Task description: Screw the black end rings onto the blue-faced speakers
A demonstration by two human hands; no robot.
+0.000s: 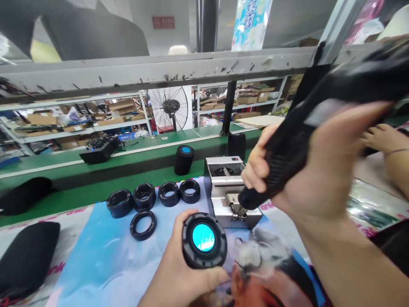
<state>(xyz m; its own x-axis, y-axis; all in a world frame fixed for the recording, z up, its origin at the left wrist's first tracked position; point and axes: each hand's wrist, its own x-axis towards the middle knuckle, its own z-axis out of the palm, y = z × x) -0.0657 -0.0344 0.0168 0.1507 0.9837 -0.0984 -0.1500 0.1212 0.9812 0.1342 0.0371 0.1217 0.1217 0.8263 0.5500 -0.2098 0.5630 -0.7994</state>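
our left hand (174, 260) grips a black round speaker (204, 241) low over a printed plastic sheet (83, 251), its ribbed dark rim and glowing blue centre turned up toward us. the fingers (187, 219) wrap its far side, spread around the body, with the thumb pressed along the lower edge. our right hand (315, 170) is raised at right, its fingers (257, 168) curled tight around the ribbed grip of a black electric screwdriver (281, 157), whose tip sits just over a stainless steel fixture (223, 202); whether they touch cannot be told. the tool's upper body blocks the right side of the view. five black rubber rings (144, 197) lie on the sheet, four in a row and one below them. beyond, on the green counter (73, 200), stand a blue-topped black speaker (184, 160) and a second black cylinder (237, 146). black fabric pieces (27, 258) lie at left. another person's hand (380, 138), a thin bracelet at the wrist, shows at far right. a pedestal fan (169, 108) and shelves of cardboard boxes (54, 123) stand beyond a grey metal rail (153, 70).
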